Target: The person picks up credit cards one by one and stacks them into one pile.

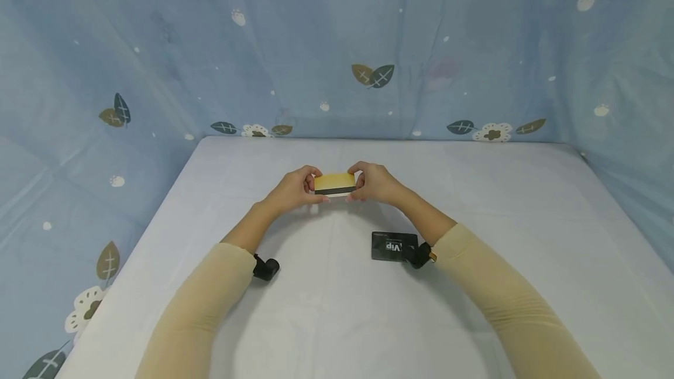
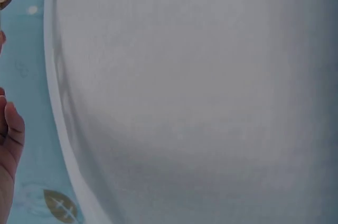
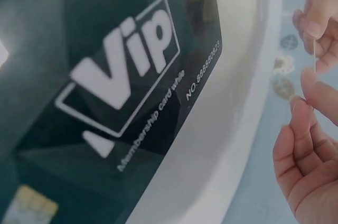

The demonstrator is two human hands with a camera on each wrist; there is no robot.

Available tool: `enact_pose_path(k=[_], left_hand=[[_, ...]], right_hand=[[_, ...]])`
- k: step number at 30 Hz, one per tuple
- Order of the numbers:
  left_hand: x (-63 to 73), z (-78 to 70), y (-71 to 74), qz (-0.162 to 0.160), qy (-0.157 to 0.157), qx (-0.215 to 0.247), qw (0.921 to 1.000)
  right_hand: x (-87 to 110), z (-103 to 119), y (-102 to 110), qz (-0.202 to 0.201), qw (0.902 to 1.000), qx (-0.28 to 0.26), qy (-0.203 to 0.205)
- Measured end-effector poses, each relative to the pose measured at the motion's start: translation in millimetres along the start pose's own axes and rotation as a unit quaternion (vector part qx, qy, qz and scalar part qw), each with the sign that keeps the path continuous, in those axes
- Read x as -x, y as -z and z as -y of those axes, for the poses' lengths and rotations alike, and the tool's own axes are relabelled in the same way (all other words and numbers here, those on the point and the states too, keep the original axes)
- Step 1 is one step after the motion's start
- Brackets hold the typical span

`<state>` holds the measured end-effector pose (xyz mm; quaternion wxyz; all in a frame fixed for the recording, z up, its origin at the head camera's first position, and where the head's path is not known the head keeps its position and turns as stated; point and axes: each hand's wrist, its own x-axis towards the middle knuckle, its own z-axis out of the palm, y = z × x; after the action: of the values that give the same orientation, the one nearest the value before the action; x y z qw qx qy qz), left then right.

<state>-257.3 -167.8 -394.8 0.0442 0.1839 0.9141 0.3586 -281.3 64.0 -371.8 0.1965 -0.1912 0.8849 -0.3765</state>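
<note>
A yellow card with a dark stripe (image 1: 334,182) is held up above the far part of the table between both hands. My left hand (image 1: 297,189) pinches its left edge between thumb and fingers. At the opposite edge, my right hand (image 1: 376,183) pinches it the same way. In the right wrist view the card (image 3: 315,57) appears edge-on as a thin line, with the right hand (image 3: 311,155) below it. Only part of the left hand (image 2: 11,139) shows at the border of the left wrist view. A dark Vip membership card (image 1: 387,245) lies flat under the right forearm.
A white cloth covers the table (image 1: 316,309). Blue leaf-patterned fabric (image 1: 316,45) hangs behind it and at the sides. Black wrist cameras (image 1: 266,269) sit on both forearms, and the right one (image 1: 419,255) partly covers the dark card in the head view.
</note>
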Motion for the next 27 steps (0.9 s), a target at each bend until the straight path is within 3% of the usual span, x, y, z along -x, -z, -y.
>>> enact_pose_path(k=[12, 27], left_hand=[[19.4, -33.2, -2.0, 0.014, -0.021, 0.004, 0.9997], [41.0, -77.5, -21.3, 0.041, -0.022, -0.005, 0.9989]], right_hand=[[38.0, 0.6, 3.0, -0.012, 0.9999, -0.01, 0.004], [97.1, -13.6, 5.6, -0.033, 0.9986, -0.031, 0.026]])
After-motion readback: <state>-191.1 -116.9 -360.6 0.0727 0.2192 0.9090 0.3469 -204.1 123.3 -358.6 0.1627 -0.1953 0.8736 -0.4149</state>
